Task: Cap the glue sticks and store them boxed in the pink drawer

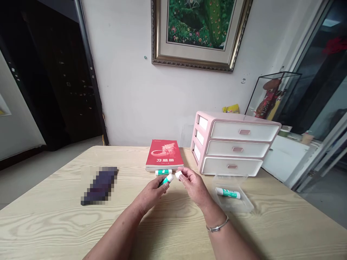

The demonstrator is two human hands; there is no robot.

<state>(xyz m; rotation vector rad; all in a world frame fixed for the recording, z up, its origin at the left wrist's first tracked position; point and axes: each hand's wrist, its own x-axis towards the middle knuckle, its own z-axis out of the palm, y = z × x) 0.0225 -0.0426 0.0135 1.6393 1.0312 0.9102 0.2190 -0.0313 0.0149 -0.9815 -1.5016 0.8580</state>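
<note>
My left hand (154, 192) is closed round a green and white glue stick (166, 180), its white end pointing up and to the right. Between the thumb and fingers of my right hand (195, 186) is a small white cap (179, 174), a short gap away from the held stick. A second glue stick (163, 172) lies just behind, along the front edge of a red book (165, 153). To the right, a third glue stick (228, 193) rests in a clear plastic box (244, 206) with its lid raised at the back.
A pink and white drawer unit (235, 144) stands at the table's back right, behind the clear box. On the left of the wooden table (54, 224) lies a dark, pixelated item (100, 186). The wall (130, 101) rises behind the table.
</note>
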